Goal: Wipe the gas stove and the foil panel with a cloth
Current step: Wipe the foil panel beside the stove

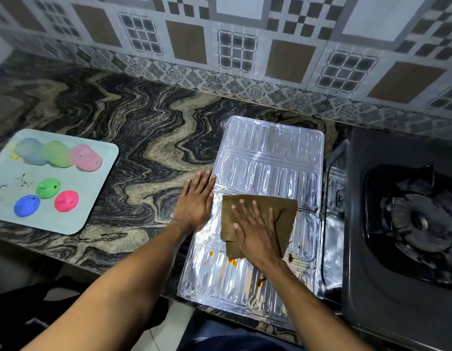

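Observation:
A silver embossed foil panel [268, 158] lies flat on the marbled counter, left of the black gas stove [402, 224]. A brown cloth [283, 206] lies spread on the panel's middle. My right hand [257, 234] presses flat on the cloth with fingers spread. My left hand [197, 201] rests flat on the panel's left edge and the counter, fingers together, holding nothing. Orange and brown stains [232, 261] show on the panel just below the cloth.
A pale tray [93, 198] with coloured round sponges stands at the left of the counter [143, 127]. The tiled wall [232, 46] runs along the back. The counter's front edge lies near my forearms, and the panel overhangs it slightly.

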